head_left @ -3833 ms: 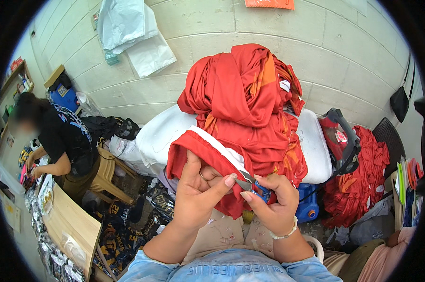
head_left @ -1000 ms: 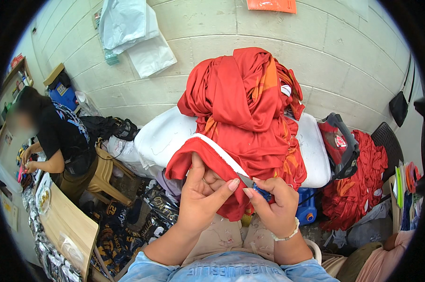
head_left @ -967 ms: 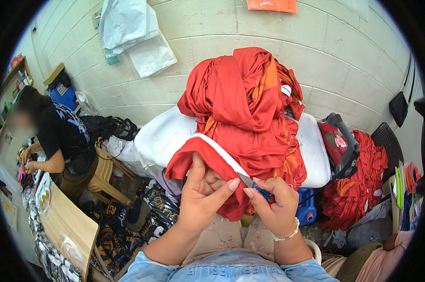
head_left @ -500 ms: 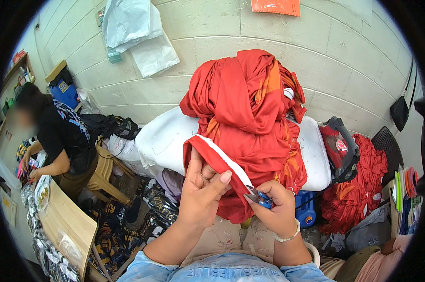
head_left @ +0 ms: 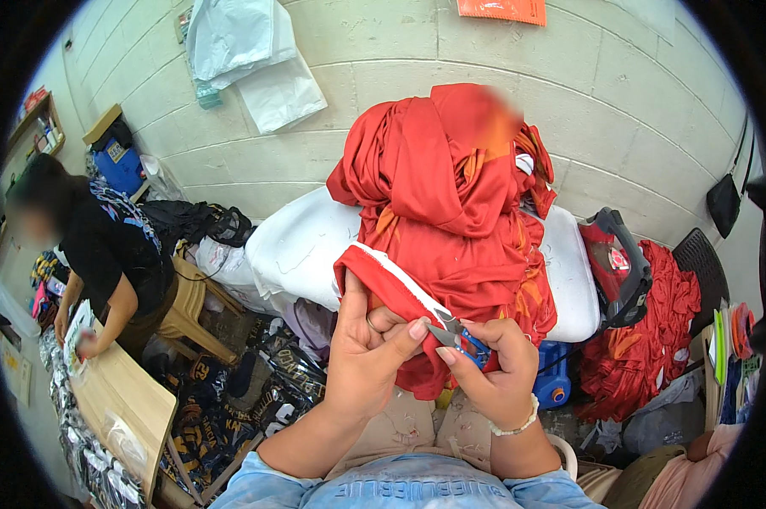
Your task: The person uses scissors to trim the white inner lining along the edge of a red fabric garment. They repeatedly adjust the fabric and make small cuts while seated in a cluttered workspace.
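Note:
A red garment with a white-trimmed edge [head_left: 400,293] hangs over my lap from a big heap of red cloth [head_left: 451,195]. My left hand [head_left: 370,360] pinches that trimmed edge between thumb and fingers and holds it taut. My right hand [head_left: 489,373] grips small blue-handled snips [head_left: 463,339], their metal tip touching the white trim just beside my left thumb. The heap rests on a large white sack [head_left: 302,246] in front of me.
A person in a black top [head_left: 103,254] sits at the left by a wooden board [head_left: 124,407] and a wooden stool [head_left: 192,310]. Dark printed garments [head_left: 222,407] lie on the floor. More red cloth [head_left: 646,348] and a basket [head_left: 620,263] sit at the right. Behind is a block wall.
My hands have slid along the white trim and the snips have come closer to my left thumb. The person at the left has leaned further over the board.

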Demonstrator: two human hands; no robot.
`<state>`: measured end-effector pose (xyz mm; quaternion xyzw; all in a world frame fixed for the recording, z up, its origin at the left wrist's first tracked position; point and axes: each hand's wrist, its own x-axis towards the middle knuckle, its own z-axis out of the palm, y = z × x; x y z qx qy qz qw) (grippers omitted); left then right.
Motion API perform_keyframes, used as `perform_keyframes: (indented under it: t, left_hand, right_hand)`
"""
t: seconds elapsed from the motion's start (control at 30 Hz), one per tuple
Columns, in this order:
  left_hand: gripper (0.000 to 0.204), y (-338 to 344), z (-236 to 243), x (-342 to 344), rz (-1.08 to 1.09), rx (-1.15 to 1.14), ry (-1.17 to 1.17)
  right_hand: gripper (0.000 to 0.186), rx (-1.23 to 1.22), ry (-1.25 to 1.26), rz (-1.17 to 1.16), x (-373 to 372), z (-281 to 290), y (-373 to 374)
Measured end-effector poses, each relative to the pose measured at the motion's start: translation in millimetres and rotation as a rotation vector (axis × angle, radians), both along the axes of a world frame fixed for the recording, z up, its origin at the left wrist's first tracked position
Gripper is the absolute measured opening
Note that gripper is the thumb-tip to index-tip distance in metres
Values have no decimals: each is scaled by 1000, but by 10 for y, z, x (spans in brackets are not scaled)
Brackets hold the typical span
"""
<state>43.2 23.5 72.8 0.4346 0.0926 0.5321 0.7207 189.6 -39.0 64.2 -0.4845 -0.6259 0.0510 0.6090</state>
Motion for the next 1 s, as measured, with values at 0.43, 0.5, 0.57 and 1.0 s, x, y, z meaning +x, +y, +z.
perform_keyframes:
  t: [0.43, 0.5, 0.57, 1.0]
  left_hand:
    - [89, -73, 19, -15, 29, 66, 22]
    - [89, -72, 15, -23, 25, 85, 22]
    - [89, -71, 8, -33, 14, 80, 18]
    - [88, -75, -32, -16, 114, 159, 94]
  right_hand:
    - [28, 8, -29, 18, -13, 77, -84]
    - [28, 3, -33, 12, -15, 62, -85]
    - [27, 15, -41, 5, -13, 47, -69]
    - [26, 6, -75, -7, -14, 47, -53]
